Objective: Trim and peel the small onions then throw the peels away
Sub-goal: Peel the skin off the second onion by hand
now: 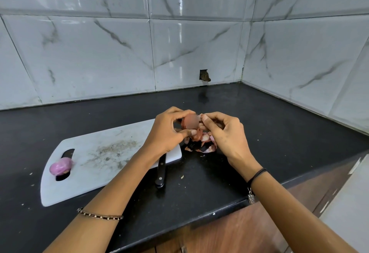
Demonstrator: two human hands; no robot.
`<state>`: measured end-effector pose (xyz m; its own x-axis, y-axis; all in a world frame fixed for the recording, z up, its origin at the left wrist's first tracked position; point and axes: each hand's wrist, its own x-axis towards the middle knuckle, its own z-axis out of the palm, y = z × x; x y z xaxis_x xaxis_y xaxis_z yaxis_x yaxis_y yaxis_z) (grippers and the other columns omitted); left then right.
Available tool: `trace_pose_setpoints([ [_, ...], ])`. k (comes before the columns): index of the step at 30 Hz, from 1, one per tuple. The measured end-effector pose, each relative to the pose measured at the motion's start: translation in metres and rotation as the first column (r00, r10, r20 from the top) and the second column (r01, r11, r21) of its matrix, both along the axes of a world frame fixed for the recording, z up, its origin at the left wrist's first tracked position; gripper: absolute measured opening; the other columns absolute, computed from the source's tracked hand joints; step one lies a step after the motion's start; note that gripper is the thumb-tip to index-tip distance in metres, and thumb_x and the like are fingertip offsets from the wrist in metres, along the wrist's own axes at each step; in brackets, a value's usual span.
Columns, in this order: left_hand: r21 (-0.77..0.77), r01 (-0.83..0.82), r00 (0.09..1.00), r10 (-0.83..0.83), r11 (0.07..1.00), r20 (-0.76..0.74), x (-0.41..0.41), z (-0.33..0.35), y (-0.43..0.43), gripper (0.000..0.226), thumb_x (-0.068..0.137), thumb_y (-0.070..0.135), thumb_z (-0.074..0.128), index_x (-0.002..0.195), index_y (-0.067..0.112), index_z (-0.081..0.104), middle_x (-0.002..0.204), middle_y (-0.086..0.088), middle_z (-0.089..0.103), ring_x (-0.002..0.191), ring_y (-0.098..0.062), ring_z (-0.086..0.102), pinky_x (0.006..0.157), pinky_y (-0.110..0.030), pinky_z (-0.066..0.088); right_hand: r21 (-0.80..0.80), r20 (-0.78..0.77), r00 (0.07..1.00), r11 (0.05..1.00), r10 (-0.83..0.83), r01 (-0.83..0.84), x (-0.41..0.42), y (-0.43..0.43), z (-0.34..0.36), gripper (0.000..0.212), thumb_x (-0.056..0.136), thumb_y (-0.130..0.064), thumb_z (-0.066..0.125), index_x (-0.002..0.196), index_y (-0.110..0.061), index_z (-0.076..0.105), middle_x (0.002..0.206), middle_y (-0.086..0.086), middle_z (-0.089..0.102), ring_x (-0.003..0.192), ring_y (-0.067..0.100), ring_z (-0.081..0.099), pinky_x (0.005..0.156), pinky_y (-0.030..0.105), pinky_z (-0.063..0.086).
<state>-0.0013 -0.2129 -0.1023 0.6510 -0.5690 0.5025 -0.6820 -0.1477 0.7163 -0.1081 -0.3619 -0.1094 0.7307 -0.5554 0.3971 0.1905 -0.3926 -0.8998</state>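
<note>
There are two small onions, one knife, one cutting board and one heap of peels on the black counter point(279, 125).

The first one, the brown onion point(190, 122), is held in the air above the right far corner of the white cutting board point(103, 153). It looks a little blurred. The left hand point(169, 131) grips it: the fingers point(174, 111) curl over its top and the thumb presses it from below. The right hand point(223, 133) is just at the right of it, and its fingertips pinch a flap of skin point(201, 115) at the right side of the onion.

The second one, the pink onion point(61, 166), is already peeled and lies at the left end of the board, on the handle hole.

The peels point(201, 143) lie on the counter under both hands, just at the right of the board. The knife point(161, 171) rests at the near right edge of the board; only its black handle shows, because the left forearm covers the blade.
</note>
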Motion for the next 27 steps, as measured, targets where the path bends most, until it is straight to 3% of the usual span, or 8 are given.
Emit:
trace_pose_setpoints([
  [4,-0.017,0.018,1.0,-0.018,1.0,-0.014,0.001,-0.002,0.0,0.052,0.075,0.013,0.089,0.123,0.025,0.073,0.111,0.005,0.065,0.105,-0.011,0.065,0.084,-0.017,0.056,0.215,0.048,0.995,0.972,0.085,-0.093,0.0,0.0,0.001,0.015,0.101,-0.018,0.064,0.104,-0.012,0.076,0.088,0.006,0.08,0.09,0.015,0.077,0.083,0.032,0.061],
  [7,-0.068,0.04,0.996,-0.045,0.997,-0.079,0.001,0.0,0.001,0.052,0.075,0.009,0.089,0.122,0.023,0.073,0.113,0.002,0.066,0.104,-0.011,0.066,0.08,-0.01,0.053,0.279,0.067,0.996,0.957,0.066,-0.082,0.001,0.0,0.003,0.013,0.101,-0.018,0.063,0.101,-0.012,0.075,0.089,0.007,0.08,0.09,0.017,0.078,0.076,0.03,0.06],
  [10,-0.096,0.044,0.994,-0.053,0.994,-0.099,0.0,0.001,0.0,0.052,0.075,0.012,0.089,0.123,0.025,0.072,0.115,0.006,0.068,0.104,-0.007,0.067,0.081,-0.01,0.052,0.154,0.03,0.999,0.988,-0.024,0.019,0.0,-0.002,0.0,0.008,0.096,-0.022,0.07,0.096,-0.017,0.076,0.082,0.0,0.079,0.085,0.011,0.077,0.084,0.033,0.061],
  [16,-0.1,0.023,0.992,-0.036,0.995,-0.122,0.001,0.0,0.0,0.05,0.077,0.016,0.088,0.123,0.026,0.071,0.116,0.01,0.071,0.103,-0.005,0.069,0.083,-0.01,0.051,-0.047,-0.007,0.97,0.969,-0.244,0.244,0.0,-0.005,-0.002,0.008,0.094,-0.014,0.068,0.099,-0.016,0.074,0.081,-0.004,0.075,0.075,0.011,0.073,0.078,0.034,0.062],
  [20,-0.111,0.037,0.989,-0.053,0.993,-0.14,-0.001,0.0,0.0,0.046,0.076,0.015,0.089,0.118,0.024,0.072,0.113,0.008,0.073,0.101,-0.005,0.07,0.08,-0.013,0.054,-0.182,-0.11,0.985,0.977,-0.133,0.112,0.0,-0.001,-0.002,0.02,0.093,-0.014,0.068,0.112,-0.019,0.073,0.102,-0.008,0.074,0.083,0.008,0.072,0.082,0.031,0.061],
  [24,-0.124,0.053,0.989,-0.069,0.991,-0.131,-0.002,0.001,-0.001,0.048,0.074,0.018,0.09,0.118,0.023,0.073,0.113,0.008,0.073,0.1,-0.003,0.07,0.082,-0.013,0.054,-0.168,-0.005,0.998,0.984,-0.061,0.059,-0.004,0.003,0.003,0.021,0.097,-0.016,0.063,0.116,-0.019,0.072,0.107,-0.009,0.074,0.089,-0.003,0.069,0.075,0.008,0.052],
  [27,-0.126,0.09,0.984,-0.108,0.988,-0.141,0.0,0.0,-0.002,0.052,0.076,0.025,0.088,0.125,0.024,0.07,0.116,0.008,0.073,0.106,-0.005,0.07,0.092,-0.021,0.056,-0.169,0.066,0.997,0.985,0.05,-0.038,-0.009,0.008,0.006,0.023,0.101,-0.015,0.06,0.12,-0.02,0.072,0.109,-0.01,0.074,0.099,-0.003,0.068,0.081,0.008,0.051],
])
